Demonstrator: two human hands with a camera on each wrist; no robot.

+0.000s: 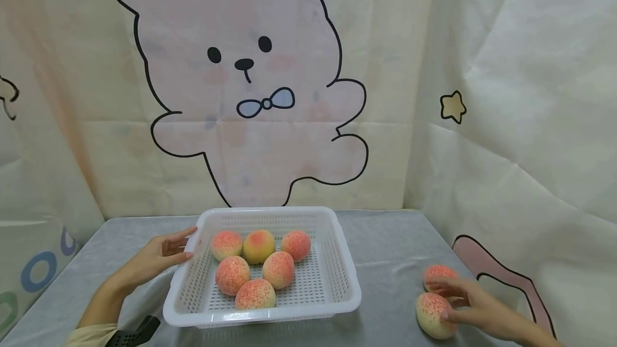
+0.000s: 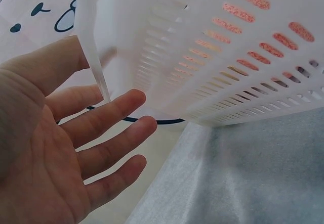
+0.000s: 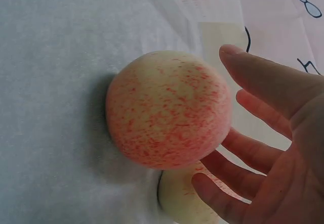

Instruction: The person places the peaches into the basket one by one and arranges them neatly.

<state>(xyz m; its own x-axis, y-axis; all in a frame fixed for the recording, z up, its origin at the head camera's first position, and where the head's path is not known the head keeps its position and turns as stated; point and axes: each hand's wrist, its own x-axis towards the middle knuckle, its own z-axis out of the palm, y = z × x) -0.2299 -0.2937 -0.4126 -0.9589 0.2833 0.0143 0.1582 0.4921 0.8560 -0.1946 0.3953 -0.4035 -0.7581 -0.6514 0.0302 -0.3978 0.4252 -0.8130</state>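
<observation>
A white plastic basket [image 1: 337, 288] with slotted walls stands on the table, with several peaches [image 1: 232, 275] in it. At its left rim is my left hand [image 1: 161, 256]. In the left wrist view, the thumb and one finger reach over the rim while the other fingers [image 2: 114, 150] spread fairly straight below it. Off to the right, my right hand [image 1: 469, 304] is over two loose peaches, its fingers spread. The nearer peach [image 3: 167, 110] sits between thumb and fingers, with a gap at the thumb; the farther peach [image 1: 438, 272] is partly hidden behind the fingers.
A grey cloth [image 1: 385, 261] covers the table. Behind it hangs a curtain [image 1: 289, 149] printed with a cartoon bear, and more printed fabric closes off both sides. A black strap device [image 1: 135, 332] is on the left wrist.
</observation>
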